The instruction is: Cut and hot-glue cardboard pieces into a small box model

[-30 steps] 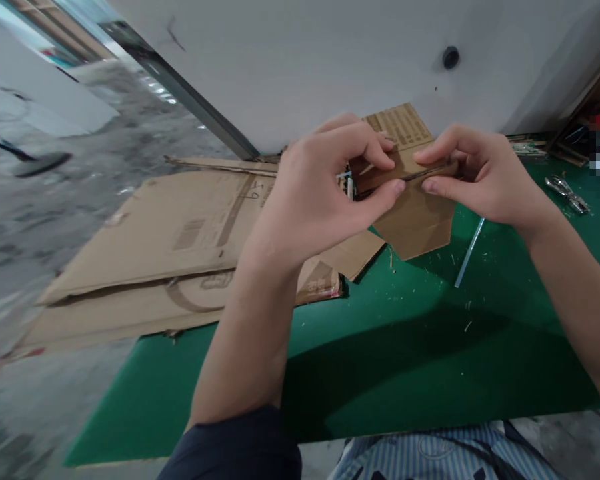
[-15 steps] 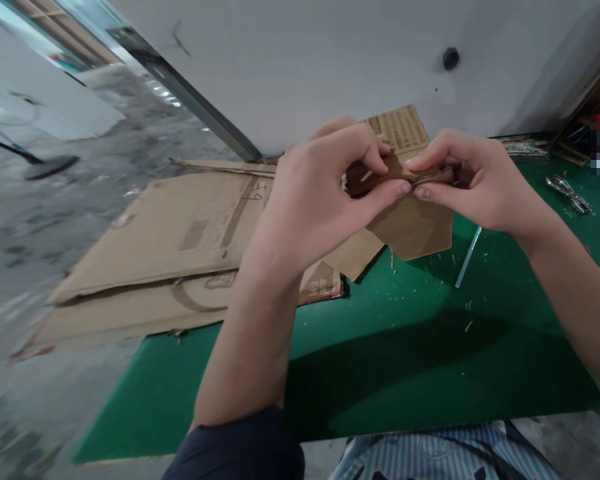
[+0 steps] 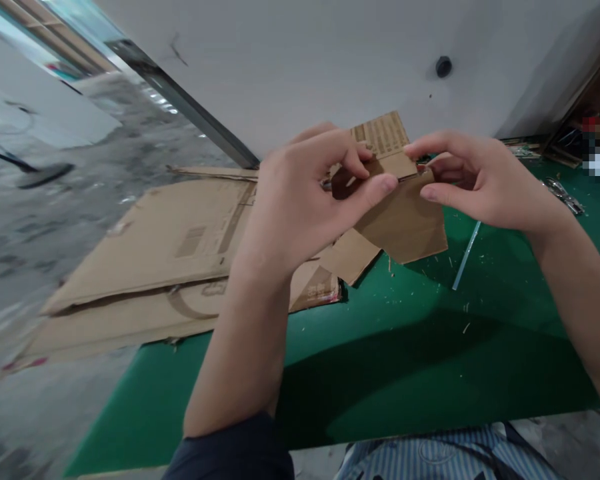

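Note:
My left hand (image 3: 325,193) pinches a small brown cardboard piece (image 3: 399,164) between thumb and fingers, above the table. At that piece's right end, my right hand (image 3: 470,177) has its thumb and index finger apart, the index fingertip at the cardboard's corner. Behind the small piece stands a cardboard panel with printed lines (image 3: 383,133). Below it, a plain cardboard panel (image 3: 405,227) slants down over the green table. I cannot tell whether these panels are joined to the held piece, as my fingers hide part of them.
Flattened cardboard boxes (image 3: 145,247) lie on the left, past the edge of the green table (image 3: 380,373). A loose cardboard scrap (image 3: 353,257) lies nearby. A translucent stick (image 3: 466,257) and metal tools (image 3: 563,195) are on the right. A white wall (image 3: 305,60) rises behind.
My right thumb and index finger have parted from their pinch on the cardboard edge. The small piece now shows its flat face. The camera view has shifted slightly.

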Demonstrator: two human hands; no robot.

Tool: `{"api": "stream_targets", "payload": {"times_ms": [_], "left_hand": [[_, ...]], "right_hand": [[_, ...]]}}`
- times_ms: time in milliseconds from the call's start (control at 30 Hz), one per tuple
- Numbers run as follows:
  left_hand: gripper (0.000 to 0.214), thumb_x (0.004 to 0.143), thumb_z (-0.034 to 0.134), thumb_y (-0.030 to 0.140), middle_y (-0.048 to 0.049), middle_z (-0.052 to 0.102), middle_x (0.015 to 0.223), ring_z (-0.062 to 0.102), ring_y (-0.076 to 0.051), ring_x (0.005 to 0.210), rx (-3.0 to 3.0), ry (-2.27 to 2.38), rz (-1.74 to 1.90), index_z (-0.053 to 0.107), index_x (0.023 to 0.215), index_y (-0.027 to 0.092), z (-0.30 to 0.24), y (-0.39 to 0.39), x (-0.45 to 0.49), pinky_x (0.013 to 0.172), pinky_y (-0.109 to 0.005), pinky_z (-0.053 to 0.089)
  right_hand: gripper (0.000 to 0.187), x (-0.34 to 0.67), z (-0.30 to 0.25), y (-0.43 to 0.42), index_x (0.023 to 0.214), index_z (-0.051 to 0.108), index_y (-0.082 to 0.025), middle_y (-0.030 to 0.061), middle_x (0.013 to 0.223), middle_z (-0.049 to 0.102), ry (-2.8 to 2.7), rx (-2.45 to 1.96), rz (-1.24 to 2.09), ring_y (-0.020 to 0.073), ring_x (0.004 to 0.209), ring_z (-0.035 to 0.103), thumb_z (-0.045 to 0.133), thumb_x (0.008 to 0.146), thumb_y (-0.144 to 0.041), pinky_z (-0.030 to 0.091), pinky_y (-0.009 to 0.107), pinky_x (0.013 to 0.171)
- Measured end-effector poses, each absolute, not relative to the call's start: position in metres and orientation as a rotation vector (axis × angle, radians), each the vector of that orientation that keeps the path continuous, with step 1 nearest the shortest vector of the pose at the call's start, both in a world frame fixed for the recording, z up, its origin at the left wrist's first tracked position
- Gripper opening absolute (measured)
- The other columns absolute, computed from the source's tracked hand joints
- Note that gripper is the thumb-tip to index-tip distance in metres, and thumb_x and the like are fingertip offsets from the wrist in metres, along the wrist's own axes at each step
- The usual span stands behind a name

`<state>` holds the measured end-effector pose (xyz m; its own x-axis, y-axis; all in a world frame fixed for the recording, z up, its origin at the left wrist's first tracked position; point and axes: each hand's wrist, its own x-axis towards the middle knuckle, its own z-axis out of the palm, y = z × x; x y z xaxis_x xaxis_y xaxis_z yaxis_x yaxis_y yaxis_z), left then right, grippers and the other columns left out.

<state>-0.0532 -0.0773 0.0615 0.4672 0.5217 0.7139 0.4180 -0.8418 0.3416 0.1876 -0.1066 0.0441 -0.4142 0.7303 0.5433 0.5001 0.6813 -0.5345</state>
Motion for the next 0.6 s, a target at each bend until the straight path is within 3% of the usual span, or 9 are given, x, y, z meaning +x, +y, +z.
{"api": "stream_targets", "payload": {"times_ms": [100, 267, 467, 600], "left_hand": [[0.031, 0.093, 0.065, 0.035, -0.0033, 0.067, 0.074, 0.072, -0.021, 0.090, 2.539, 0.850, 1.339, 0.054, 0.067, 0.023, 0.060, -0.075, -0.054, 0.064, -0.035, 0.050], [0.016, 0.098, 0.065, 0.034, 0.0014, 0.073, 0.082, 0.071, -0.014, 0.079, 2.313, 0.823, 1.590, 0.068, 0.084, 0.025, 0.054, -0.069, -0.051, 0.066, -0.033, 0.056], [0.026, 0.092, 0.072, 0.047, 0.0031, 0.067, 0.087, 0.068, -0.013, 0.087, 2.157, 0.834, 1.831, 0.062, 0.084, 0.024, 0.060, -0.069, -0.054, 0.086, -0.040, 0.066], [0.020, 0.093, 0.069, 0.041, 0.0058, 0.063, 0.079, 0.065, -0.009, 0.077, 2.073, 0.827, 1.847, 0.060, 0.085, 0.025, 0.064, -0.066, -0.059, 0.080, -0.037, 0.067]], "right_hand": [[0.028, 0.190, 0.043, -0.106, 0.125, 0.066, -0.030, 0.0019, 0.099, 0.077, -2.036, -0.935, 0.515, 0.0209, 0.096, 0.074, 0.062, 0.097, -0.035, 0.062, 0.032, 0.076], [0.025, 0.189, 0.037, -0.101, 0.120, 0.067, -0.029, 0.0011, 0.095, 0.078, -1.998, -0.943, 0.443, 0.0205, 0.091, 0.074, 0.064, 0.096, -0.037, 0.060, 0.032, 0.072], [0.019, 0.189, 0.041, -0.107, 0.111, 0.069, -0.031, 0.0028, 0.096, 0.079, -2.063, -0.959, 0.281, 0.0221, 0.091, 0.075, 0.065, 0.096, -0.041, 0.058, 0.032, 0.068], [0.013, 0.182, 0.057, -0.135, 0.105, 0.070, -0.030, 0.0011, 0.093, 0.078, -2.250, -1.030, 0.017, 0.0213, 0.088, 0.074, 0.059, 0.099, -0.033, 0.055, 0.033, 0.073]]}}
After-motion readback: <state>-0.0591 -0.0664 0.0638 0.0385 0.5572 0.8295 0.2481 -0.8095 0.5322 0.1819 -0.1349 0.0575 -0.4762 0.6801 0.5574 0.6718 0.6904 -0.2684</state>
